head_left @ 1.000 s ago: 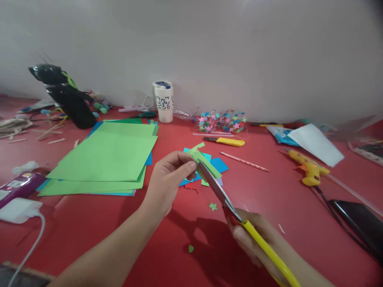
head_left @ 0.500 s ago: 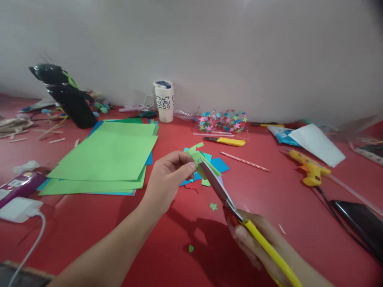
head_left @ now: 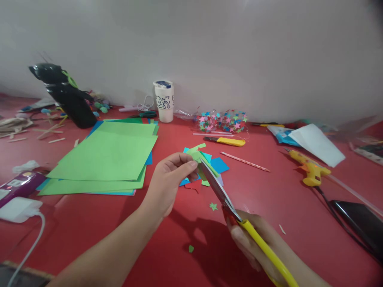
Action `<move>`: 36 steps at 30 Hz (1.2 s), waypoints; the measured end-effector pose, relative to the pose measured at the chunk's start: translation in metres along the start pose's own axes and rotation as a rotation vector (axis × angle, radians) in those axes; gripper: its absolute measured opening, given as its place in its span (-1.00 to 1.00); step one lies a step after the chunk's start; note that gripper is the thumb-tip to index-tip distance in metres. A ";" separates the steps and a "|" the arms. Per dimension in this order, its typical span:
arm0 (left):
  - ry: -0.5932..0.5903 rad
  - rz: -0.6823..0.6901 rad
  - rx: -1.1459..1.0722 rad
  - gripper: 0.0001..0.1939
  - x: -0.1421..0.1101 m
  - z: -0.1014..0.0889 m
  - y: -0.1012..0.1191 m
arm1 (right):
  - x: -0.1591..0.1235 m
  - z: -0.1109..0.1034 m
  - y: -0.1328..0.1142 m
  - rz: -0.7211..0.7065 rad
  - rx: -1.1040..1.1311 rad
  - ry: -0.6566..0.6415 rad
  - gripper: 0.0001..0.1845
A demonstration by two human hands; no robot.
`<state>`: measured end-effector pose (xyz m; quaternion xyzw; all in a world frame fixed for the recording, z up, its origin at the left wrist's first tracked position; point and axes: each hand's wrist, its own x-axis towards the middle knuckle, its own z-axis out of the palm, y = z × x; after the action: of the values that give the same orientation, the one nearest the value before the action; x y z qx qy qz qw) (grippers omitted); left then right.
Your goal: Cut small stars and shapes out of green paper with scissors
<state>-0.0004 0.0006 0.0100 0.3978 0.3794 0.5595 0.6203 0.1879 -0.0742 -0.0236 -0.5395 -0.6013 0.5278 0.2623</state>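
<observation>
Left grip: left hand (head_left: 166,184) has the green paper (head_left: 196,155) pinched between thumb and fingers, mid-frame
Right grip: right hand (head_left: 248,235) wrapped round the scissors (head_left: 231,206), lower right of centre
Where's the paper: right at the left fingertips, in front of the loose scraps (head_left: 220,164)
Long axis: paper slants down-right, pretty much along the scissors
Scissors: pointing up-left at the pinch; can't tell how deep they bite, tbh
Nearer hand: left, easily
</observation>
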 end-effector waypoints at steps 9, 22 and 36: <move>-0.096 -0.148 -0.188 -0.90 -0.001 0.000 0.000 | 0.003 -0.002 0.006 -0.046 -0.064 0.006 -0.46; 0.006 0.060 0.082 -0.91 -0.003 0.003 0.006 | -0.002 -0.008 -0.006 -0.073 -0.106 -0.046 -0.42; 0.052 0.068 0.199 -0.91 -0.002 0.003 0.006 | 0.003 -0.013 0.016 -0.135 -0.215 -0.082 -0.44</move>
<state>-0.0003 -0.0015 0.0171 0.4557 0.4351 0.5499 0.5483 0.2045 -0.0691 -0.0356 -0.5007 -0.6996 0.4631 0.2132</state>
